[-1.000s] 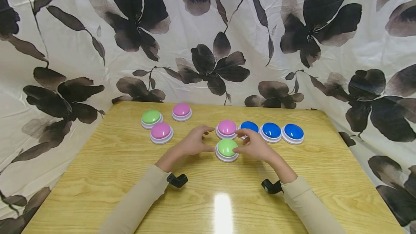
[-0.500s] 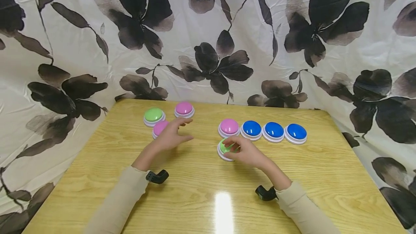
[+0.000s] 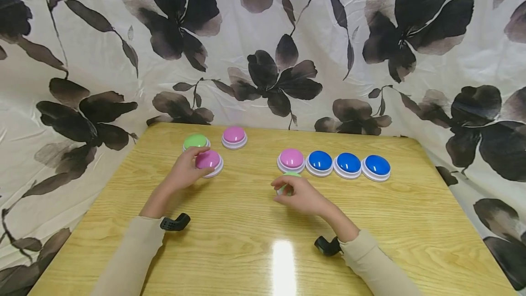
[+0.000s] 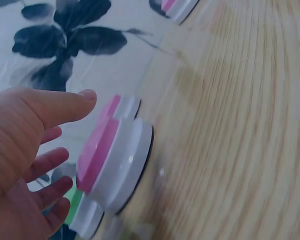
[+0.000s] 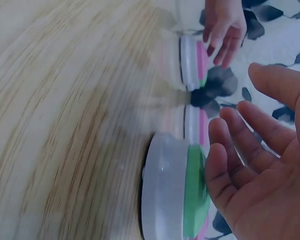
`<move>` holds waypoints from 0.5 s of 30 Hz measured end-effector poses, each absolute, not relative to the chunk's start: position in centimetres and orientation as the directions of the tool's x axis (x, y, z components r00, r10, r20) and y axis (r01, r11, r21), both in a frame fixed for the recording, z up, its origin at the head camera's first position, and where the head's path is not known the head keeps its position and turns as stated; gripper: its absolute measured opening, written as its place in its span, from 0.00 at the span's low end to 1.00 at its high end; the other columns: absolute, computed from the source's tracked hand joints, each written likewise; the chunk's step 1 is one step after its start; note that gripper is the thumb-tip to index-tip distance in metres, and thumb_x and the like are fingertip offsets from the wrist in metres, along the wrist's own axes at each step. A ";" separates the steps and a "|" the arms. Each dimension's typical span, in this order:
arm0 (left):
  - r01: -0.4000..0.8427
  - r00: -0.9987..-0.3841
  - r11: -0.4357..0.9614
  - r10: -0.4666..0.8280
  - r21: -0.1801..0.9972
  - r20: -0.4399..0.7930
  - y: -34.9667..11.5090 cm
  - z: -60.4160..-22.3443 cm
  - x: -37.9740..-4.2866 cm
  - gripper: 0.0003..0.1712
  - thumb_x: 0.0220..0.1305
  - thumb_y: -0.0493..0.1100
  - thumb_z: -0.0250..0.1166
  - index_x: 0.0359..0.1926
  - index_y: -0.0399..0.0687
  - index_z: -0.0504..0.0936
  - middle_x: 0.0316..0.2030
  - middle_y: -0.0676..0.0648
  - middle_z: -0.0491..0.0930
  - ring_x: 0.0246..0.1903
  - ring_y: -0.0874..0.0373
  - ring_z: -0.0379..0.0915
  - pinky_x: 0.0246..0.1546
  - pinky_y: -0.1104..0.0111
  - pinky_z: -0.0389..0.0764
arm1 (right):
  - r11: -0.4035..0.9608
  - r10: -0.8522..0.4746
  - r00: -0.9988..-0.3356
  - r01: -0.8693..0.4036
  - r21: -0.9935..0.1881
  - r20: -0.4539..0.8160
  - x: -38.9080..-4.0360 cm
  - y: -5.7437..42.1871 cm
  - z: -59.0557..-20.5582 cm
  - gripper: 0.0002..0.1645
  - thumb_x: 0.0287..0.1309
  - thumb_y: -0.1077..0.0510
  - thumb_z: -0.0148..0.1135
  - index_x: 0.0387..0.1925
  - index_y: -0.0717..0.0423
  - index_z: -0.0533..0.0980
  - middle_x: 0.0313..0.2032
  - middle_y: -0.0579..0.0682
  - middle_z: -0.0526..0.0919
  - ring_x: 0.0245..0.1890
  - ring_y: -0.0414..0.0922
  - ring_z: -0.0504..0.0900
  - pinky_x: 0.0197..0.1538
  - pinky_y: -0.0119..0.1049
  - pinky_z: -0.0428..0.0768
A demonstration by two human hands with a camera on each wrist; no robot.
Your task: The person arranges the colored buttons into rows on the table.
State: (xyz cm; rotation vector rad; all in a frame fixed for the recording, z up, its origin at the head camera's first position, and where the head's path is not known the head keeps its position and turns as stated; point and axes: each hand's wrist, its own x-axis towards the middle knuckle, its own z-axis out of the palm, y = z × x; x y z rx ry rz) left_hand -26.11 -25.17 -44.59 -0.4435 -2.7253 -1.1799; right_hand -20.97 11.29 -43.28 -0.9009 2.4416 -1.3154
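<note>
My left hand [image 3: 185, 170] hovers at the near-left side of a pink push button [image 3: 209, 160] with a white base. In the left wrist view its thumb and fingers are spread beside the pink dome, with a gap and nothing held. Behind it, a green button [image 3: 195, 140] is partly covered by that hand. Over a second green button [image 3: 292, 174] is my right hand [image 3: 302, 197], hiding most of it. The right wrist view shows those fingers loosely bent close to the green dome [image 5: 192, 190]; whether the little finger touches it I cannot tell.
A pink button [image 3: 234, 135] stands at the back left. Right of centre, another pink button [image 3: 291, 159] begins a row with three blue buttons [image 3: 348, 163]. The wooden table [image 3: 230, 241] ends at a floral cloth [image 3: 230, 35] behind and at the sides.
My left hand has moved left, from beside the middle green button to the pink button on the left. The right hand has shifted slightly left over the green button. The buttons stay put.
</note>
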 end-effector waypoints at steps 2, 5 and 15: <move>0.319 -0.948 0.657 0.205 0.684 0.244 -25.8 -44.7 -26.2 0.38 0.53 0.37 0.74 0.63 0.30 0.69 0.58 0.31 0.70 0.59 0.37 0.65 0.59 0.46 0.67 | 0.401 -0.624 -0.776 -0.419 -0.815 0.092 -21.1 10.8 -43.3 0.21 0.60 0.60 0.66 0.54 0.62 0.76 0.46 0.56 0.81 0.39 0.44 0.78 0.42 0.35 0.79; 0.304 -0.952 0.657 0.194 0.690 0.235 -26.6 -44.9 -26.2 0.40 0.53 0.38 0.75 0.64 0.28 0.68 0.58 0.30 0.69 0.59 0.36 0.64 0.59 0.45 0.66 | 0.390 -0.639 -0.762 -0.435 -0.812 0.102 -21.3 10.1 -43.4 0.21 0.60 0.59 0.66 0.54 0.63 0.77 0.46 0.57 0.81 0.39 0.44 0.78 0.42 0.35 0.79; 0.212 -0.977 0.651 0.169 0.729 0.133 -28.0 -45.5 -26.1 0.46 0.52 0.45 0.77 0.66 0.31 0.65 0.61 0.32 0.67 0.59 0.34 0.65 0.59 0.45 0.67 | 0.366 -0.665 -0.741 -0.430 -0.825 0.091 -21.6 7.9 -43.8 0.20 0.61 0.59 0.66 0.53 0.64 0.77 0.46 0.57 0.81 0.40 0.45 0.79 0.44 0.35 0.79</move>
